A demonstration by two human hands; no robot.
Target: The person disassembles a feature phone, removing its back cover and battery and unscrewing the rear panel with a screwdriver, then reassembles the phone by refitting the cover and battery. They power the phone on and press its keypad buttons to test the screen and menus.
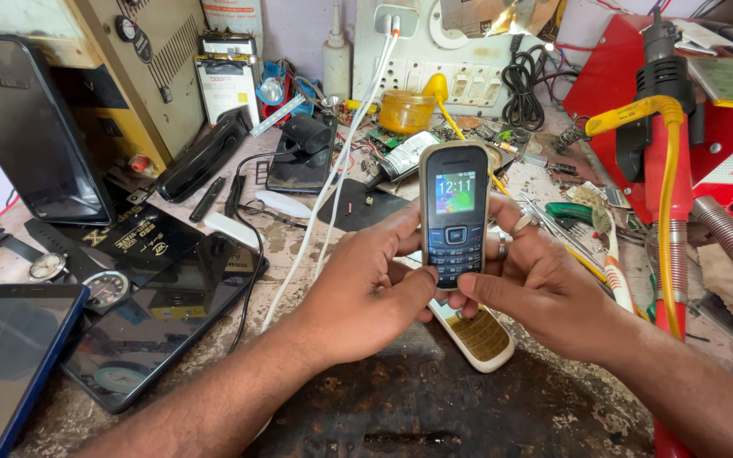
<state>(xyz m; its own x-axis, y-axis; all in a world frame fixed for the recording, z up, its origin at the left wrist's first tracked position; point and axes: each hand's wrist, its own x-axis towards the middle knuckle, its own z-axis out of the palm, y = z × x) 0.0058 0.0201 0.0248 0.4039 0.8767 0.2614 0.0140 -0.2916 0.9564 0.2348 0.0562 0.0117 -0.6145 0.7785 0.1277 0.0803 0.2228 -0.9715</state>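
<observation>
Small grey keypad phone with lit screen (454, 212) held upright above the worn dark surface (434, 399), the fingers of the left hand (366, 288) and right hand (528, 280) closed on its lower edges; a steady 2-sided grip seems best.

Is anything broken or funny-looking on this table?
Yes. A loose cream-and-gold phone cover lies on the worn, flaking workbench under the hands, separate from any phone. The left hand and right hand hold a small grey keypad phone, its screen lit and undamaged.
</observation>
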